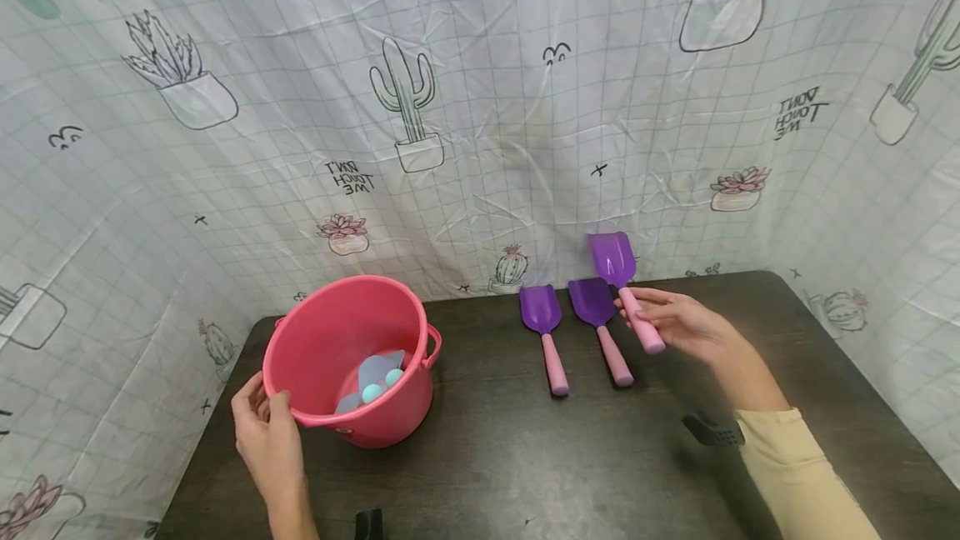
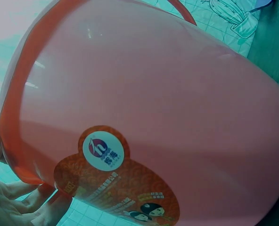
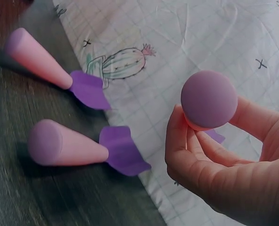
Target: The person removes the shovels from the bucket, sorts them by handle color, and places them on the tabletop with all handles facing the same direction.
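My right hand [image 1: 686, 323] grips a toy shovel [image 1: 643, 322] by its pink handle, its purple blade raised toward the curtain. In the right wrist view the round handle end [image 3: 209, 100] faces the camera between thumb and fingers. Left of it, a second shovel [image 1: 615, 357] and a third shovel [image 1: 554, 365] lie on the table, blades toward the back. My left hand [image 1: 272, 440] grips the near-left rim of a pink bucket [image 1: 397, 419], which leans on the table. Inside the bucket are two light-blue balls [image 1: 372, 392] and grey-blue flat pieces [image 1: 381, 367].
The dark wooden table [image 1: 480, 473] is backed and flanked by a white grid curtain [image 1: 480, 107] with cactus drawings. A handle lug [image 1: 433, 346] juts from the bucket's right side. A sticker [image 2: 116, 183] shows on the bucket's outer wall.
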### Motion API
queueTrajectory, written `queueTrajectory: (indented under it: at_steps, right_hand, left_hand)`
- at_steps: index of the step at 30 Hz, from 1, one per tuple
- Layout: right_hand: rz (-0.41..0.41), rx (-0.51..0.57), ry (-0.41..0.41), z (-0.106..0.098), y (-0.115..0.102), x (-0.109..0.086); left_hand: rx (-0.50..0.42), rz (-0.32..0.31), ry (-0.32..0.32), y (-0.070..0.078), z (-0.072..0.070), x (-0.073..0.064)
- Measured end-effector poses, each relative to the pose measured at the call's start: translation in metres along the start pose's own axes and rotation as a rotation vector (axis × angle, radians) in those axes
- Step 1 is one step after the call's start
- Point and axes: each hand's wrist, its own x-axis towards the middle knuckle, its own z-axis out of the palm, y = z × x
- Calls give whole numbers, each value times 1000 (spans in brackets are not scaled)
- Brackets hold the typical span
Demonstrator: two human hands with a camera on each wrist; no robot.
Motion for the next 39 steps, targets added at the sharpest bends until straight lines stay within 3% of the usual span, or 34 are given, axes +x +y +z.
queueTrajectory:
  at_steps: [15, 29, 39]
  right_hand:
    - [-1, 6, -20, -27, 8, -12]
    - [46, -153, 128, -48, 16, -22]
    - [65, -322, 198, -55, 21, -22]
  left_hand:
    - [-4, -21, 9, -1, 0, -1]
    - [-10, -30, 12, 0, 2, 0]
    - [5, -80, 20, 1, 1, 1]
